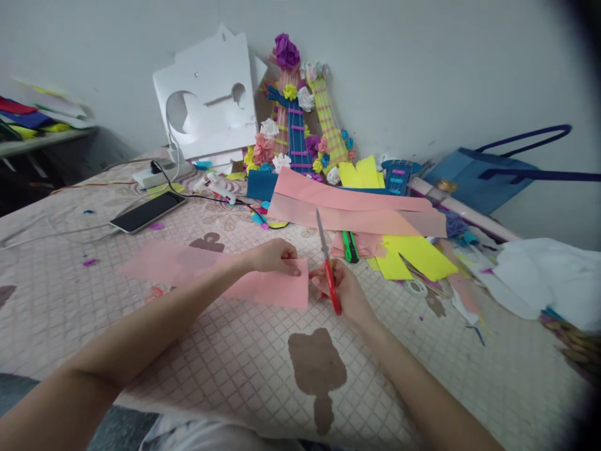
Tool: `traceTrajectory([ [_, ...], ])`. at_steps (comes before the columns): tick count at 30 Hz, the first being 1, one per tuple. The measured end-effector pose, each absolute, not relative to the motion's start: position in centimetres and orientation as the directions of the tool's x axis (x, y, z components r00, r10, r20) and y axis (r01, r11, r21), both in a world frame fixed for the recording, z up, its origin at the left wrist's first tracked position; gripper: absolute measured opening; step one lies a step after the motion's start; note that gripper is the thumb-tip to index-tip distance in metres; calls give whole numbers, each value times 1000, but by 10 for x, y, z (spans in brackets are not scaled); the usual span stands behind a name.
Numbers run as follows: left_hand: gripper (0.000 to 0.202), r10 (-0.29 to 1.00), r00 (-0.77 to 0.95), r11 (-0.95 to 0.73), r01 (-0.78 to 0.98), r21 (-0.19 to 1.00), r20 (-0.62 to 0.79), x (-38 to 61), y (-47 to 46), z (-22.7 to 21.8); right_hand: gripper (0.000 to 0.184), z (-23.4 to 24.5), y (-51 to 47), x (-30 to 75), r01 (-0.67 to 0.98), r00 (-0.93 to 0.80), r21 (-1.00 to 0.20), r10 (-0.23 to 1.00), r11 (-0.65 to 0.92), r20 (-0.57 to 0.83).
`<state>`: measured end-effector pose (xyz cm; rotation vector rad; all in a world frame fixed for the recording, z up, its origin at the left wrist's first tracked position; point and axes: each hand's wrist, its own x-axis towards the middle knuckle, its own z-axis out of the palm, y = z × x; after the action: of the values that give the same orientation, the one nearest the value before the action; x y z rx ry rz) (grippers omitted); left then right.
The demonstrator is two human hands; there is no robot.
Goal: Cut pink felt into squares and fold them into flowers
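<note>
My left hand [275, 256] pinches the upper right corner of a long pink paper sheet [211, 272] that lies across the quilted bed cover. My right hand [345, 291] grips red-handled scissors [327, 263], blades pointing up and away, just right of the sheet's edge. The blades look closed and do not touch the pink sheet. Both forearms reach in from the bottom of the view.
Behind the scissors lie folded pink paper strips [357, 210], yellow paper [413, 257] and a green cutter [350, 246]. A phone [148, 212] on a cable lies at left. Paper-flower crafts [300, 119] and white cardboard [211, 100] lean on the wall; a blue bag [488, 175] sits at right.
</note>
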<state>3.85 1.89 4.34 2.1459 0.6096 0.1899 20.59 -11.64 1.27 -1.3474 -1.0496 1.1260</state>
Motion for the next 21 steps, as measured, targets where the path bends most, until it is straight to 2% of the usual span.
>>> traceTrajectory([
  [7, 30, 482, 874, -461, 321, 827, -70, 40, 20, 42, 34, -1, -118, 197, 165, 158, -986, 987, -9, 18],
  [11, 27, 468, 883, -367, 236, 900, -41, 51, 22, 38, 34, 2, -118, 197, 136, 135, -990, 991, -23, -4],
  [17, 25, 571, 821, -307, 200, 931, 12, 53, 31, 31, 35, 7, -119, 194, 107, 181, -994, 983, -33, -13],
  [21, 40, 494, 866, -295, 245, 924, -72, 37, 43, 34, 36, 5, -117, 199, 55, 182, -998, 983, -37, -27],
])
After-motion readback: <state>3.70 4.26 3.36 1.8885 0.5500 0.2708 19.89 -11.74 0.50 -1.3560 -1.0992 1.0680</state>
